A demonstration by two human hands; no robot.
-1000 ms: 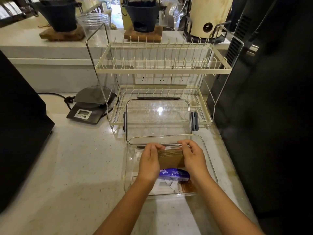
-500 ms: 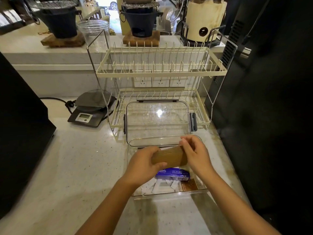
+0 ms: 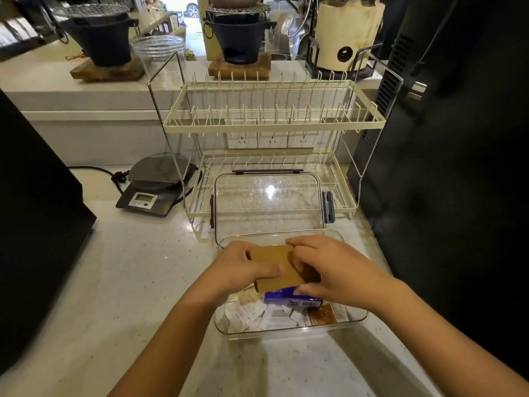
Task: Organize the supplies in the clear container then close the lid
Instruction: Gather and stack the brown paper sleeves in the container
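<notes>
A clear plastic container (image 3: 289, 332) sits on the counter in front of me. Its clear lid (image 3: 267, 202) with dark clips leans upright behind it against the rack. My left hand (image 3: 243, 267) and my right hand (image 3: 332, 265) both hold a stack of brown cardboard sleeves (image 3: 279, 266) above the container, tilted. A blue packet (image 3: 292, 298) lies under my right hand, touched by its thumb. White sachets (image 3: 257, 315) and a brown printed packet (image 3: 322, 315) lie on the container's floor.
A cream two-tier wire dish rack (image 3: 272, 121) stands just behind the container. A digital scale (image 3: 151, 190) with its cord sits to the left. A black appliance (image 3: 34, 219) bounds the left side and a black cabinet (image 3: 458, 167) the right. Dark stoves stand on the rear ledge.
The brown sleeves have been lifted out of the container's far end and tilted flatter between both hands. My right hand has come over the top of the stack.
</notes>
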